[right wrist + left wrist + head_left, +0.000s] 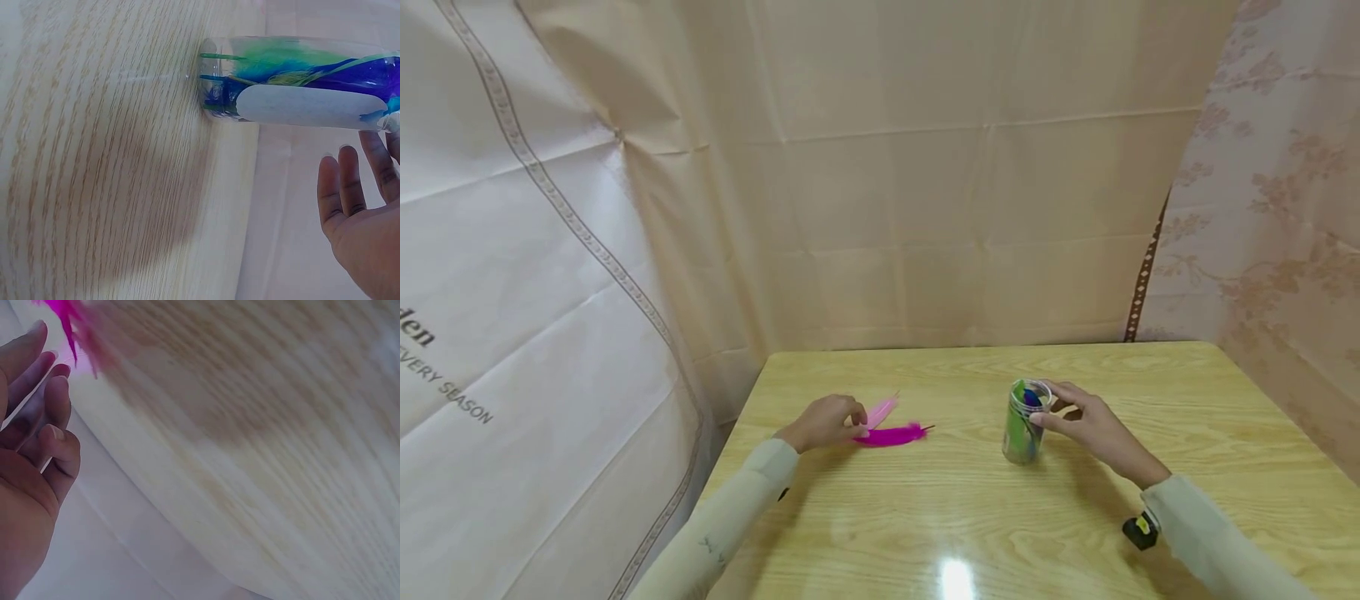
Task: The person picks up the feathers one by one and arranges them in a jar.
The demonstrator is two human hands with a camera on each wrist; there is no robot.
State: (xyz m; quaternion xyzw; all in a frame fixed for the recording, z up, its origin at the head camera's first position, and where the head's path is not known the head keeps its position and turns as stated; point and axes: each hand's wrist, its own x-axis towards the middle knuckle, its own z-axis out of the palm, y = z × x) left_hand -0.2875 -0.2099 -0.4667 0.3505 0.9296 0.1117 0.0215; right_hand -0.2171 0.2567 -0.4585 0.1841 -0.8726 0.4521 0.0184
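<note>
On the left of the table in the head view lie a magenta feather (891, 436) and a light pink feather (882, 411). My left hand (831, 422) is at their left ends, fingers bent loosely. In the left wrist view a gap shows between thumb and fingers, close to the magenta feather (62, 315). A clear jar (1021, 437) with green, blue and purple feathers inside stands roughly upright at the right. The thumb and fingers of my right hand (1093, 429) grip its rim. A pale blank label (306, 106) shows on the jar in the right wrist view.
The wood-grain table (970, 508) reaches back to a beige cloth (865, 183). A white printed cloth (535, 333) hangs at the left, and a floral one (1270, 208) at the right. A small black device (1141, 531) sits under my right wrist.
</note>
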